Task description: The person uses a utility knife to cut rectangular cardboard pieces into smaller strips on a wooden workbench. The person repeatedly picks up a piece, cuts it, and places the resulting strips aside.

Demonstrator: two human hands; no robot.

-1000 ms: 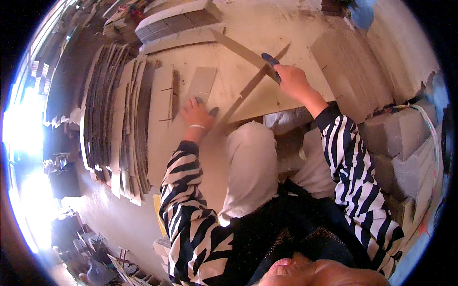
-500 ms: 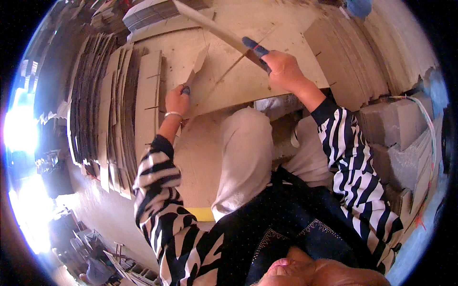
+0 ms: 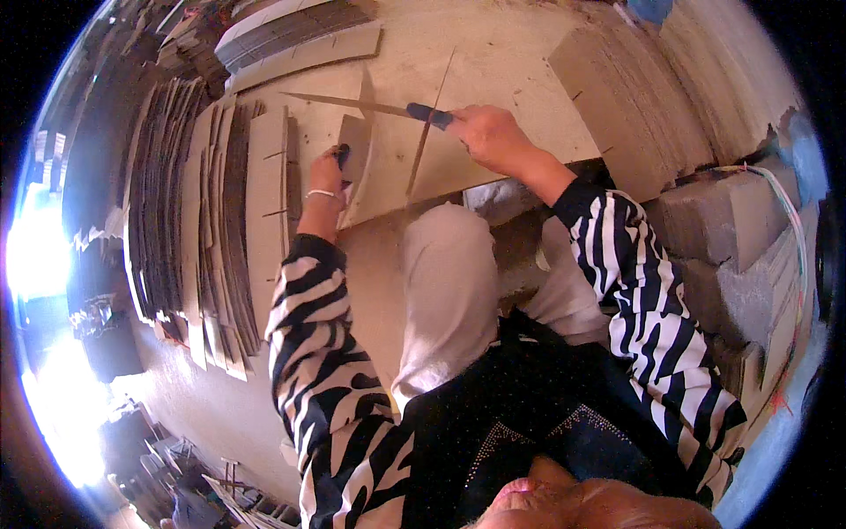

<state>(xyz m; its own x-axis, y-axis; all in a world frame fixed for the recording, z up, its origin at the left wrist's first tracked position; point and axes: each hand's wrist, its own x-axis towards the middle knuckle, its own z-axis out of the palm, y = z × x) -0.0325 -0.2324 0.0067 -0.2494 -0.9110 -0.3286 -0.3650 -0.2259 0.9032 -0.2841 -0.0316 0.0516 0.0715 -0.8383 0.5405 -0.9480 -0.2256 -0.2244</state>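
Observation:
My right hand, a dark cover on a finger, is closed on a long cardboard strip over the board. A second narrow strip, seen nearly edge-on, crosses it by my fingertips; whether the two are slotted together I cannot tell. My left hand, also with a dark finger cover, pinches a short upright cardboard piece at the board's left side. The far end of the right hand's strip reaches past the top of that piece. Just left of my left hand are slotted cardboard strips.
A pale wooden board lies before my knees. Cardboard stacks stand at the left, far left and right. Grey blocks and a cable are at the right.
My right hand has moved left and its strip has swung flatter, with the crossing strip turning along. My left hand has shifted slightly, and its piece now faces me more broadly.

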